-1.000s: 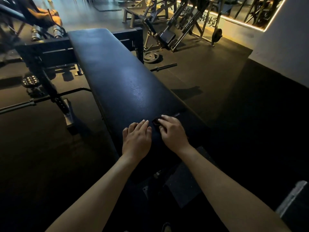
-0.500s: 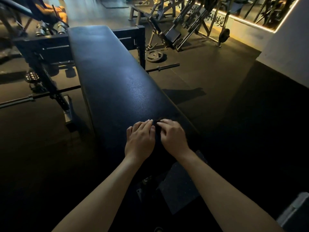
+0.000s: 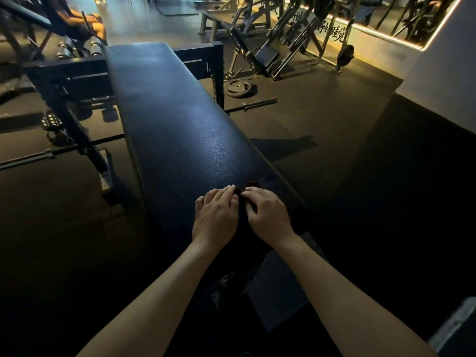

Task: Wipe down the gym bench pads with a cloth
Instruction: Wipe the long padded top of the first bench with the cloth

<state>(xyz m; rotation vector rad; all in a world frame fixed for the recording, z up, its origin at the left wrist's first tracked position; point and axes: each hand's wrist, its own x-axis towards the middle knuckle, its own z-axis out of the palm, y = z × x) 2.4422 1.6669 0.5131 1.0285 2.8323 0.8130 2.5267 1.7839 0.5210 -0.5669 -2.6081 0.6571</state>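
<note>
The long, black, faintly glossy bench pad (image 3: 180, 119) lies flat, and a small dark cloth (image 3: 251, 186), mostly hidden, sits bunched on it near the bench's near right edge.

Bench pad (image 3: 180, 130) lying open ahead of me, rack frame (image 3: 218, 70) flanking its far end, barbell (image 3: 257, 102) crossing low underneath.
</note>
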